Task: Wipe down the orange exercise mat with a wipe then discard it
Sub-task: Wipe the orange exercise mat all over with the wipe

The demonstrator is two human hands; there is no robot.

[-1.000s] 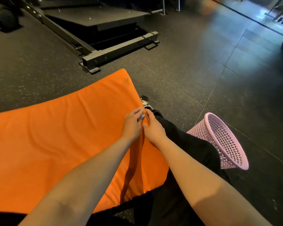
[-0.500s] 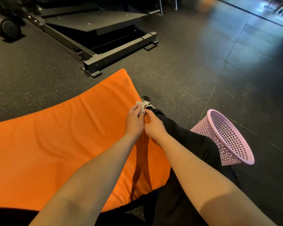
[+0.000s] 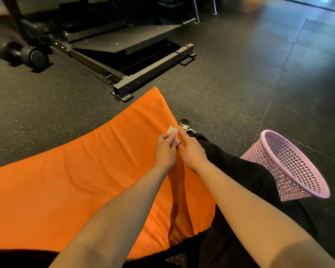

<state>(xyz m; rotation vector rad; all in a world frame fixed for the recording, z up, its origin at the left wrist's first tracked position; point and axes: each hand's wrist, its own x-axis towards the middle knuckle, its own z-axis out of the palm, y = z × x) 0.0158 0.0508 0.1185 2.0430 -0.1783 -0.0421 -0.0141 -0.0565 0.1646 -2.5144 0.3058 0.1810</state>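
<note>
Wipe point(image 3: 172, 130) pinched by left hand point(image 3: 165, 151), right hand point(image 3: 192, 151) over mat point(image 3: 66, 190) edge; basket point(image 3: 290, 175) near.

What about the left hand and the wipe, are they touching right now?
Touching. The head view shows the left hand pinching the small white wipe with its fingertips, and no gap shows between them.

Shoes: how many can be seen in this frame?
1. A black-and-white shoe shows on the floor just past the right edge of the orange mat, at the end of the black trouser leg. The other foot is out of sight.
</note>
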